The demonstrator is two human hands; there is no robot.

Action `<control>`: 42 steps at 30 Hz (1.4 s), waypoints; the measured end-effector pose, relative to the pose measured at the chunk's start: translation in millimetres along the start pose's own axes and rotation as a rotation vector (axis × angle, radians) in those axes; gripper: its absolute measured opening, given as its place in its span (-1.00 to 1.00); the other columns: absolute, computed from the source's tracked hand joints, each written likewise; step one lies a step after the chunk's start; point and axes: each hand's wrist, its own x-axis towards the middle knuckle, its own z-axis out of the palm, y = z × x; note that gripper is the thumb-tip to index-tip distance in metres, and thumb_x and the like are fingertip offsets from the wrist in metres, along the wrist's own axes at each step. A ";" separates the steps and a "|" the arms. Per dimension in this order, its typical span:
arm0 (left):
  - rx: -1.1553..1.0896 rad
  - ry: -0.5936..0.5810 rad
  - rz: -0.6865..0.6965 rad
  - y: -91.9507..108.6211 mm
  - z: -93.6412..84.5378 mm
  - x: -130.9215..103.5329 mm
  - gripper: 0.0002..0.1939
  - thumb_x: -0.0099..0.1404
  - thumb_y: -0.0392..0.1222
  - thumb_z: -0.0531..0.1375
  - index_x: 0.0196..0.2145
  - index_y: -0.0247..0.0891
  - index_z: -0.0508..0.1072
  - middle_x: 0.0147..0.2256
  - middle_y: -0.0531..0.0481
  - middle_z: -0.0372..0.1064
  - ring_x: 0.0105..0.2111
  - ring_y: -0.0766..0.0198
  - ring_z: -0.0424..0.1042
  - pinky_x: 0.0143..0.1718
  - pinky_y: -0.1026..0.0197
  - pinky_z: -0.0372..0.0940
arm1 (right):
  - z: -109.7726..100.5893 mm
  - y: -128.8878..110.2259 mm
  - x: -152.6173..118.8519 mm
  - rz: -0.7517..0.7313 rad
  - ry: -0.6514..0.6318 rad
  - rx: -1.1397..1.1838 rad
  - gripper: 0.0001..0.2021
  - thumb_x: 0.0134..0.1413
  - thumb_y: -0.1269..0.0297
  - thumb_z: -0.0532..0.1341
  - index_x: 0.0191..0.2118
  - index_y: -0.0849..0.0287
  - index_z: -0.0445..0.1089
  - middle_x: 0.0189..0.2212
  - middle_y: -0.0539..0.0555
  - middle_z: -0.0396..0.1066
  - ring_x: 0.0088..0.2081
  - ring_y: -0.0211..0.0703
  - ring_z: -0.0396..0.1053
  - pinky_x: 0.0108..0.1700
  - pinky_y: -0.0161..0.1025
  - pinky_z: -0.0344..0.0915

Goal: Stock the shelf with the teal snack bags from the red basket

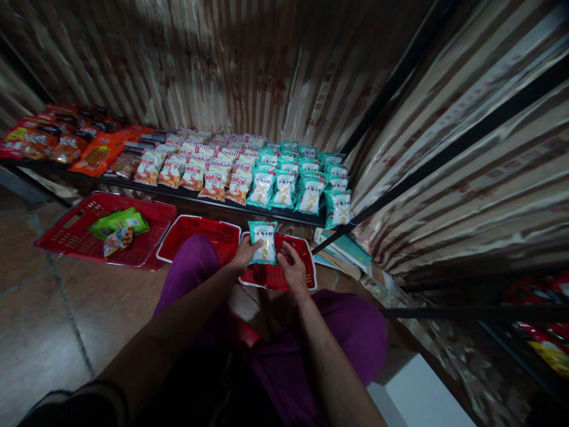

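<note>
A teal-and-white snack bag (264, 244) stands upright in my left hand (243, 255), gripped at its left edge with the thumb across the front. Beside the bag's right edge is my right hand (292, 265), fingers slightly curled and apart, with a small gap between it and the bag. Both hands are above a small red basket (306, 273) with a white rim. Behind them, matching teal snack bags (284, 188) stand in rows at the right end of a low black shelf.
Orange-and-white snack bags (213, 179) and orange packets (98, 153) fill the shelf leftward. Another red basket (222, 232) stands left of my knee; a larger red basket (155, 213) holds green packets (120, 222). Papers (344, 252) lie under the shelf's right end. A white box (422, 391) is at lower right.
</note>
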 end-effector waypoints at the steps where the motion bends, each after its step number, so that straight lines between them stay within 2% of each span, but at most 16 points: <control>1: 0.015 0.001 0.010 -0.2 0.7 -1.1 -0.66 -0.01 -0.18 0.38 -0.28 -0.30 0.40 -0.40 -0.01 0.49 -0.46 0.28 0.48 -0.28 0.17 0.41 | 0.4 -2.7 -0.6 -0.077 0.010 -0.057 -0.59 -0.16 0.14 0.34 -0.09 0.03 0.46 -0.01 0.07 0.41 0.04 -0.08 0.32 0.18 -0.06 0.14; 4: 0.058 0.001 0.038 -1.6 5.5 -5.4 -0.61 -0.03 -0.19 0.39 -0.23 -0.26 0.41 -0.34 -0.02 0.50 -0.38 0.26 0.48 -0.25 0.19 0.40 | 2.7 -7.3 -2.9 -0.202 -0.030 -0.150 -0.70 -0.13 0.17 0.32 -0.17 -0.02 0.51 -0.02 0.03 0.42 0.08 -0.10 0.27 0.25 -0.08 0.02; 7: 0.099 0.002 0.065 -3.8 12.1 -10.2 -0.60 -0.03 -0.20 0.39 -0.20 -0.24 0.42 -0.28 -0.04 0.50 -0.30 0.25 0.48 -0.20 0.21 0.37 | 5.3 -6.2 -3.9 -0.208 -0.060 -0.186 -0.71 -0.14 0.18 0.34 -0.19 -0.05 0.51 -0.01 0.01 0.42 0.09 -0.09 0.26 0.26 -0.07 0.01; 10: 0.137 -0.004 0.084 -4.3 16.8 -15.0 -0.62 0.01 -0.21 0.36 -0.18 -0.23 0.43 -0.25 -0.05 0.49 -0.24 0.22 0.46 -0.17 0.22 0.35 | 6.3 -4.4 -4.9 -0.205 -0.018 -0.199 -0.67 -0.15 0.17 0.33 -0.15 -0.02 0.50 -0.01 0.03 0.42 0.08 -0.08 0.27 0.24 -0.08 0.03; 14: 0.174 -0.017 0.098 0.0 19.1 -23.2 -0.70 0.07 -0.19 0.31 -0.19 -0.19 0.47 -0.21 -0.04 0.47 -0.16 0.19 0.44 -0.11 0.23 0.32 | 6.2 -8.1 -9.1 -0.117 0.007 -0.221 -0.59 -0.15 0.15 0.34 -0.08 0.00 0.45 -0.03 0.05 0.44 0.05 -0.04 0.31 0.18 -0.09 0.11; 17: 0.217 -0.026 0.123 6.1 21.8 -31.9 -0.76 0.12 -0.17 0.27 -0.21 -0.15 0.50 -0.17 -0.03 0.45 -0.09 0.17 0.40 -0.06 0.21 0.30 | 7.6 -12.1 -11.6 -0.029 -0.035 -0.152 -0.53 -0.12 0.12 0.32 -0.01 0.02 0.40 -0.06 0.03 0.46 0.01 -0.06 0.34 0.13 -0.12 0.17; 20: 0.312 -0.008 0.213 11.4 26.8 -40.0 -0.83 0.15 -0.18 0.24 -0.26 -0.13 0.53 -0.15 -0.03 0.44 -0.01 0.16 0.34 0.05 0.20 0.21 | 8.7 -11.8 -10.1 0.013 -0.071 -0.066 -0.53 -0.14 0.15 0.33 -0.02 0.04 0.39 -0.09 0.02 0.47 -0.06 -0.10 0.38 0.07 -0.18 0.22; 22: 0.340 0.001 0.258 13.0 29.7 -42.7 -0.86 0.14 -0.21 0.25 -0.29 -0.13 0.55 -0.17 -0.04 0.44 0.01 0.15 0.32 0.10 0.21 0.15 | 8.3 -8.7 -7.5 0.047 -0.047 -0.017 -0.52 -0.21 0.18 0.37 -0.06 0.05 0.41 -0.12 0.01 0.49 -0.11 -0.11 0.40 0.03 -0.19 0.25; 24: 0.330 -0.014 0.257 12.9 30.8 -41.9 -0.86 0.14 -0.22 0.25 -0.30 -0.13 0.56 -0.17 -0.04 0.44 -0.01 0.14 0.33 0.08 0.22 0.17 | 7.3 -4.8 -4.8 0.085 -0.023 0.025 -0.53 -0.26 0.18 0.39 -0.10 0.05 0.42 -0.17 -0.01 0.50 -0.16 -0.12 0.41 0.00 -0.19 0.27; 27: 0.310 -0.024 0.236 12.4 27.6 -34.7 -0.84 0.13 -0.23 0.25 -0.28 -0.14 0.56 -0.18 -0.03 0.44 -0.06 0.14 0.36 0.01 0.22 0.23 | 6.0 -1.4 -2.3 0.147 -0.032 0.141 -0.57 -0.23 0.15 0.36 -0.12 0.05 0.41 -0.19 -0.02 0.51 -0.19 -0.15 0.42 -0.05 -0.21 0.31; 31: 0.290 0.045 0.226 17.2 18.7 -20.7 -0.86 0.11 -0.23 0.26 -0.31 -0.16 0.53 -0.22 -0.01 0.45 -0.09 0.18 0.36 -0.03 0.24 0.24 | 5.6 -5.2 -2.7 0.236 -0.056 0.360 -0.59 -0.23 0.16 0.35 -0.14 0.06 0.41 -0.22 -0.04 0.51 -0.23 -0.16 0.44 -0.17 -0.25 0.36; 35: 0.256 0.083 0.149 24.9 14.8 -10.6 -0.90 0.10 -0.17 0.27 -0.39 -0.21 0.49 -0.33 -0.02 0.46 -0.20 0.22 0.40 -0.16 0.27 0.28 | 4.2 -11.6 -4.7 0.317 -0.078 0.434 -0.65 -0.26 0.21 0.36 -0.22 0.05 0.44 -0.30 -0.08 0.52 -0.32 -0.21 0.43 -0.33 -0.34 0.35; 39: 0.213 0.022 0.042 28.9 18.4 -9.0 -0.81 0.13 -0.07 0.24 -0.39 -0.25 0.48 -0.39 -0.01 0.46 -0.34 0.30 0.41 -0.30 0.31 0.28 | 2.9 -13.7 -5.6 0.369 -0.077 0.437 -0.67 -0.26 0.23 0.36 -0.24 0.02 0.45 -0.32 -0.09 0.51 -0.39 -0.27 0.39 -0.43 -0.41 0.30; 42: 0.185 -0.065 -0.033 29.8 21.5 -12.0 -0.76 0.10 -0.05 0.27 -0.35 -0.26 0.48 -0.41 0.00 0.47 -0.40 0.33 0.41 -0.34 0.31 0.27 | 2.3 -12.5 -5.4 0.369 -0.099 0.408 -0.64 -0.24 0.19 0.35 -0.18 0.00 0.43 -0.24 -0.06 0.51 -0.35 -0.23 0.41 -0.41 -0.38 0.32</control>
